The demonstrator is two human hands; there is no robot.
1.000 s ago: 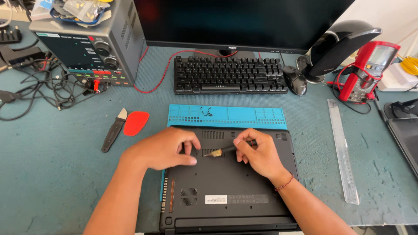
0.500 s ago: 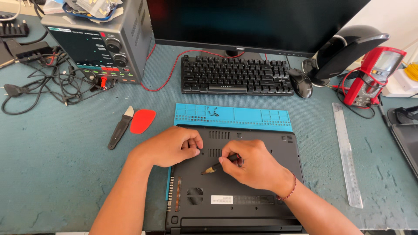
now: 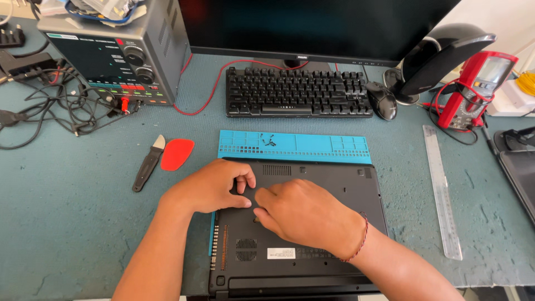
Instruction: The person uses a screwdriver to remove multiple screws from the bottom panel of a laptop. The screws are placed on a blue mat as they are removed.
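While both hands are pressing down together on the upturned black laptop [image 3: 329,184], the person is leaning right over the bench. The left hand [image 3: 209,187] is lying curled on the laptop's base near its left side, fingers bent and touching the plastic; I cannot tell whether anything is pinched under them. The right hand [image 3: 304,214] is resting just beside it, nearly touching it, fingers folded down onto the middle of the base; whatever it may be gripping is hidden beneath the palm, so I cannot tell how tightly it is closing.

That laptop is lying bottom-up on a blue mat [image 3: 312,146], whose far strip is showing beyond it, with a few small dark screws [image 3: 267,140] sitting on it. Off to the left, a black-handled pry tool [image 3: 147,164] and a red pick [image 3: 177,154] are lying side by side on the teal bench [image 3: 83,223]. Further back, a black keyboard [image 3: 298,92] and a mouse [image 3: 383,100] are sitting under a dark monitor [image 3: 312,25]. On the right, a clear ruler [image 3: 442,198] is lying well apart from the laptop, and a red meter [image 3: 473,89] is standing beyond it.
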